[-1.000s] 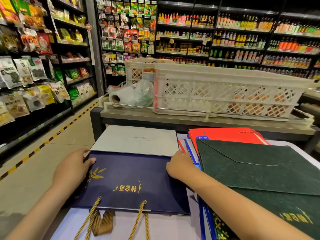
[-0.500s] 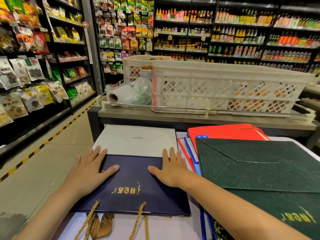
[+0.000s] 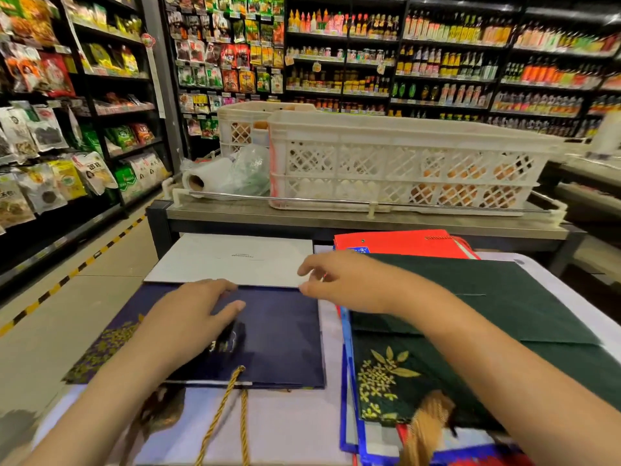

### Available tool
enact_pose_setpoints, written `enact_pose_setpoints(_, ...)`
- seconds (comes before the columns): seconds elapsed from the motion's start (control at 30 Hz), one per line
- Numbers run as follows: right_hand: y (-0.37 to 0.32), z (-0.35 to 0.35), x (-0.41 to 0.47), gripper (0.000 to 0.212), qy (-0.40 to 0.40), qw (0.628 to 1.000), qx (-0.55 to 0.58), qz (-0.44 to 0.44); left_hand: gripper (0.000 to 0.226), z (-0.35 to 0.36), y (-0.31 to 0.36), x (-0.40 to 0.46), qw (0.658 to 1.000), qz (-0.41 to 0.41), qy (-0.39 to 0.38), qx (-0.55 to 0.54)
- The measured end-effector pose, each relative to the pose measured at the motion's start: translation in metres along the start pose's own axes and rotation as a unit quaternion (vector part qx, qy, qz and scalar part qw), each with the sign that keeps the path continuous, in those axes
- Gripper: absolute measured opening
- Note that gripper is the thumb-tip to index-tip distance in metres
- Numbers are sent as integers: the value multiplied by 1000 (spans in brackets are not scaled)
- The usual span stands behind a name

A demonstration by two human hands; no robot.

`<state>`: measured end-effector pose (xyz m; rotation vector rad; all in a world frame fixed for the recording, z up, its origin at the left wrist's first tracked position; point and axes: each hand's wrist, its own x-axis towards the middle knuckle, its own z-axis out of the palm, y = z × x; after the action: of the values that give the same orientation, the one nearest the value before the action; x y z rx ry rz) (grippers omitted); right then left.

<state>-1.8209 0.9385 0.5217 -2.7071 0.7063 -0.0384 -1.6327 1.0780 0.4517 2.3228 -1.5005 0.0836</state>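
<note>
Well to the left of the navy paper bag (image 3: pixel 279 338), shelves of snack packets (image 3: pixel 50 146) line the aisle, and a yellow-and-black floor tape (image 3: pixel 67 277) runs between them and the bag. The navy bag lies flat on a white table (image 3: pixel 295 428), its mouth toward the person. The left hand (image 3: pixel 188 317) rests palm-down on the bag's left half, fingers straight and spread, pressing it flat and grasping nothing. Gold cord handles (image 3: pixel 232 408) trail from the bag's near edge onto the table. Touching the bag's far edge lies a flat white bag (image 3: pixel 235 260). Farther beyond that, on a grey counter, stands a roll of plastic bags (image 3: pixel 205 178).

At the navy bag's far right corner is the right hand (image 3: pixel 339 284), its fingers loose and slightly bent and nothing held between them. The thumb tip sits right at the white bag's corner, but blur hides whether it touches. Just right of the navy bag, a dark green bag (image 3: pixel 487 314) printed with gold leaves tops a pile of red and blue bags, and the right forearm crosses over it. A red bag (image 3: pixel 403 242) shows at the pile's far end. Beyond the navy bag and to its right, a white lattice crate (image 3: pixel 403 163) sits on the counter, with shelves of bottles (image 3: pixel 437 62) behind it.
</note>
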Motion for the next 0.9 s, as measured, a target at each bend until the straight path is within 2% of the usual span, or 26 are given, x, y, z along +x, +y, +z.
enact_pose_setpoints(0.13,35,-20,-68,31,8,1000,-13,-8,47,7,69,-28,986,110,-6,-125)
enact_pose_setpoints(0.23,67,-17,-117,35,42,999,-9,29,64,19,106,-45,966,179,-33,-181)
enact_pose_setpoints(0.37,97,4,-175,37,98,993,-22,54,54,33,137,-57,934,222,-67,-272)
enact_pose_setpoints(0.43,106,14,-194,52,109,991,-30,65,49,38,145,-61,914,223,-104,-323)
enact_pose_setpoints(0.63,120,30,-205,87,111,987,-34,115,50,51,142,-62,927,217,-116,-285)
enact_pose_setpoints(0.77,115,32,-192,54,113,987,-31,108,32,54,133,-54,923,190,-131,-308)
enact_pose_setpoints(0.9,123,34,-172,49,117,987,-23,104,30,61,126,-41,921,174,-122,-327)
